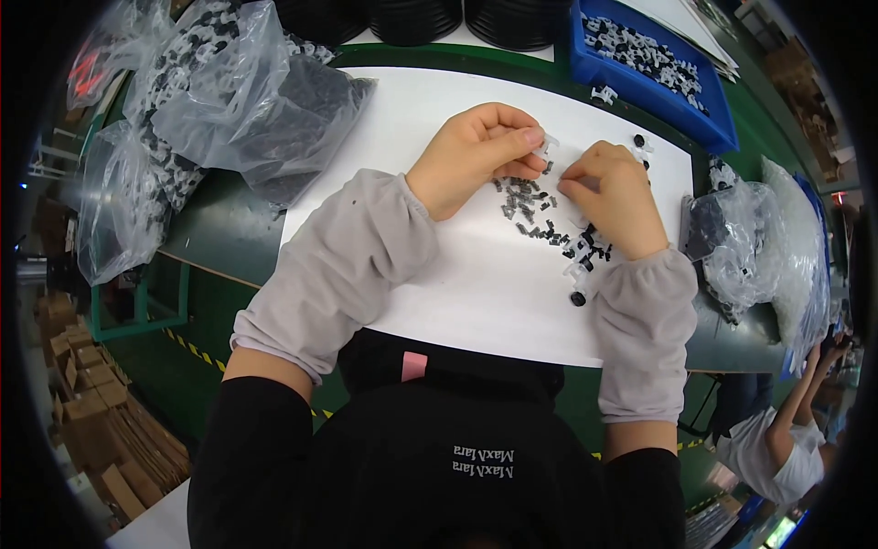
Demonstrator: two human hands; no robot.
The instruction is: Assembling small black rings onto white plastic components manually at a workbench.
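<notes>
Green workbench (219, 238), curved by the lens, bearing a white sheet (476, 293) across its middle. Clear plastic bags (229, 101) of small black and white parts, heaped at the far left of the bench; further clear bags (759, 247) at the right edge. Blue bin (704, 123), far right corner, filled with small white and black pieces. Left hand (471, 156), grey sleeve to the wrist, fingers curled with thumb and forefinger pinched together on a small clear plastic clip (548, 145) held just above the sheet. Right hand (613, 197), same grey sleeve, close beside the left, fingertips drawn together near the clip; whether they grip anything cannot be told. Scatter of small dark grey parts (530, 206), short and blocky, lying loose on the sheet between and below the two hands, trailing toward the right wrist. Black round piece (578, 298), alone, near the right sleeve cuff. A few clear clips (604, 93) loose beside the bin.
</notes>
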